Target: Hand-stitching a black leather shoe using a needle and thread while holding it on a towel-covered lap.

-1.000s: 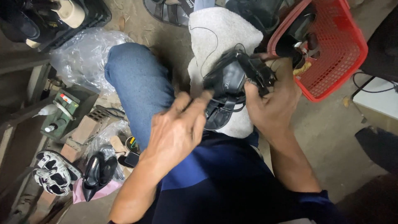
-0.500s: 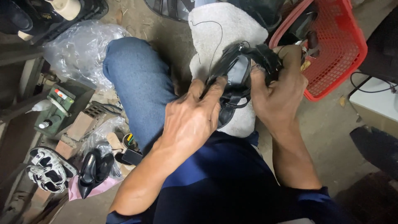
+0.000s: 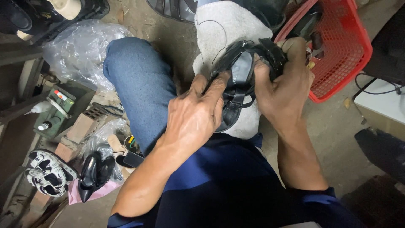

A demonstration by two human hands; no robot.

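– What's changed?

– A moment ago the left hand (image 3: 196, 116) lay lower, under the sandal (image 3: 240, 84); now its fingers are curled on the near strap, and the right hand (image 3: 282, 84) is closed round the far end – so the sandal is gripped from both sides, over the white towel (image 3: 219, 29) on the knee.

– Anything hidden?

– The sole's mostly covered by both hands. A thin thread (image 3: 217, 46) loops off it – where it ends, I can't tell. The red basket (image 3: 346, 46) is cut off by the frame.

We hold the sandal (image 3: 238, 82) between our left hand (image 3: 196, 116) and right hand (image 3: 280, 86), over a towel (image 3: 221, 31) on our lap, basket (image 3: 344, 50) to our right, pair of heeled shoes (image 3: 95, 173) on the floor to our left.
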